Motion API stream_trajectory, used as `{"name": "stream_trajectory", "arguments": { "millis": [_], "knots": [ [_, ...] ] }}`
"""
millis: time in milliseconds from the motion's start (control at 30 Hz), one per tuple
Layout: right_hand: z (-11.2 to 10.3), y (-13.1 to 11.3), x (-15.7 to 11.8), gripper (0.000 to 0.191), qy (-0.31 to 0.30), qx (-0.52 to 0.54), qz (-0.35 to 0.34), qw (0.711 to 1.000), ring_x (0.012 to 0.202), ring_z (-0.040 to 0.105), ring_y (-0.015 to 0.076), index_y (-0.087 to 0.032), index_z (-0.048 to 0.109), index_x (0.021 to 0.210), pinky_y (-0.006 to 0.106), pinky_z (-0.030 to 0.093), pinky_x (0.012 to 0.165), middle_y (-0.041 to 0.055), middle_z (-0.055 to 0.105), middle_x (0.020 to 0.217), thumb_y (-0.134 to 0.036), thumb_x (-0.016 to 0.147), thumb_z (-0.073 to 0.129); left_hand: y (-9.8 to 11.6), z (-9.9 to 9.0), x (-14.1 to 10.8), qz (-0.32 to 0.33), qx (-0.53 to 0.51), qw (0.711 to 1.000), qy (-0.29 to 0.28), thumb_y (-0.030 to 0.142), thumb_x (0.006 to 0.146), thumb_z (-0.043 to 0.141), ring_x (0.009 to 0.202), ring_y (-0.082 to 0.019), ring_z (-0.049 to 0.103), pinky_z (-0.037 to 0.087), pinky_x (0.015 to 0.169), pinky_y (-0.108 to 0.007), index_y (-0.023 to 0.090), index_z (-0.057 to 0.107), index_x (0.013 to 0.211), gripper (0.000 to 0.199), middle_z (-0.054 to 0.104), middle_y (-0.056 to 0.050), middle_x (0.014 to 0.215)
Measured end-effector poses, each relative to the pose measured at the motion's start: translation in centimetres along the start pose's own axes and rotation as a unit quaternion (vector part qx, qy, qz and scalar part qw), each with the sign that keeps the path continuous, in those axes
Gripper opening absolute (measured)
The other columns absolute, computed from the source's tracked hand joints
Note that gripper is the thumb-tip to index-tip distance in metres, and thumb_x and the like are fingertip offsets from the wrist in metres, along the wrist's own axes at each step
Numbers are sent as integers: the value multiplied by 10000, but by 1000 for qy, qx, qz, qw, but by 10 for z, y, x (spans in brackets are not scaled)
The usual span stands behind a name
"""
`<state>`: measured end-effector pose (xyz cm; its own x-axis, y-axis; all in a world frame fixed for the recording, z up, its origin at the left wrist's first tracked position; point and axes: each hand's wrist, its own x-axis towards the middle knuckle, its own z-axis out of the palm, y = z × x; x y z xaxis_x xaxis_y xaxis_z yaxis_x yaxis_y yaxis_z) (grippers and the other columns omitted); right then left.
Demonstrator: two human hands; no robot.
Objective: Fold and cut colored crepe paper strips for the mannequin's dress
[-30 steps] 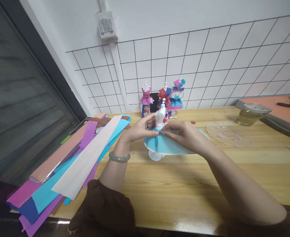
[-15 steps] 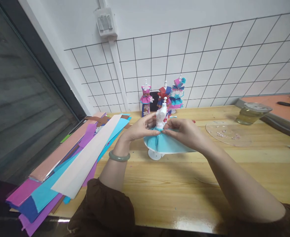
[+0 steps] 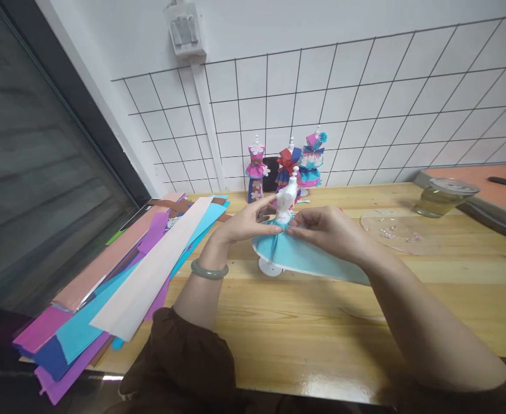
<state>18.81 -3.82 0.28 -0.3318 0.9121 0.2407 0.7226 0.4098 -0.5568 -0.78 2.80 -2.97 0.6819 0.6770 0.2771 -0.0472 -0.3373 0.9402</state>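
A small white mannequin [image 3: 286, 198] on a round base leans slightly to the right between my hands. Around its waist, light blue crepe paper [image 3: 296, 256] is gathered into folds and spreads out like a skirt, trailing to the right under my right forearm. My left hand [image 3: 253, 221] grips the gathered paper at the waist, its thumb in front and its fingers behind the mannequin. At the waist's right side, my right hand [image 3: 326, 230] pinches the paper between thumb and fingers. The fingertips of both hands nearly meet.
Strips of coloured crepe paper [image 3: 149, 276] lie piled at the left. Several dressed mannequins [image 3: 311, 158] stand by the tiled wall. To the right are a clear plate [image 3: 391, 233] with small beads, a cup of yellowish liquid [image 3: 445, 198] and an orange mat [image 3: 486, 181].
The mannequin has tilted further right. The blue paper now extends more to the right, beneath my right forearm. My hands stay at the waist, the right one shifting slightly.
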Motion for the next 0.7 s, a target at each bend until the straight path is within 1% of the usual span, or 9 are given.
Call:
{"name": "stream_trajectory", "arguments": {
  "millis": [167, 333, 467, 700],
  "knots": [
    [0, -3, 0, 302, -2, 1, -11, 1000, 526, 475, 114, -190, 595, 662, 242, 325, 480, -3, 589, 598, -439, 811, 513, -2, 0, 0, 6, 5, 1000, 3, 215, 646, 735, 1240, -295, 408, 322, 1022, -479, 286, 353, 1362, 815, 464, -95, 1338],
    [1, 1, 1, 235, -2, 28, -21, 999, 583, 529, 130, -204, 635, 752, 248, 362, 517, 6, 636, 681, -397, 817, 517, -2, 0, 1, 20, 2, 1000, -5, 206, 652, 728, 1241, -292, 408, 325, 1022, -469, 284, 379, 1348, 783, 457, -91, 1345],
    [5, 9, 4, 199, 17, 66, -26, 997, 631, 560, 152, -189, 603, 804, 264, 387, 539, 31, 653, 748, -384, 784, 564, -1, 1, 1, 20, 1, 1000, -6, 209, 642, 736, 1230, -298, 417, 333, 1011, -477, 280, 401, 1337, 775, 475, -95, 1328],
    [6, 10, 5, 164, 15, 83, 1, 996, 643, 561, 151, -196, 558, 805, 263, 387, 536, 17, 635, 731, -356, 774, 577, 1, 2, 0, 14, 1, 1000, -11, 204, 649, 731, 1192, -294, 455, 371, 978, -471, 270, 388, 1346, 779, 517, -104, 1281]
  ]
}}
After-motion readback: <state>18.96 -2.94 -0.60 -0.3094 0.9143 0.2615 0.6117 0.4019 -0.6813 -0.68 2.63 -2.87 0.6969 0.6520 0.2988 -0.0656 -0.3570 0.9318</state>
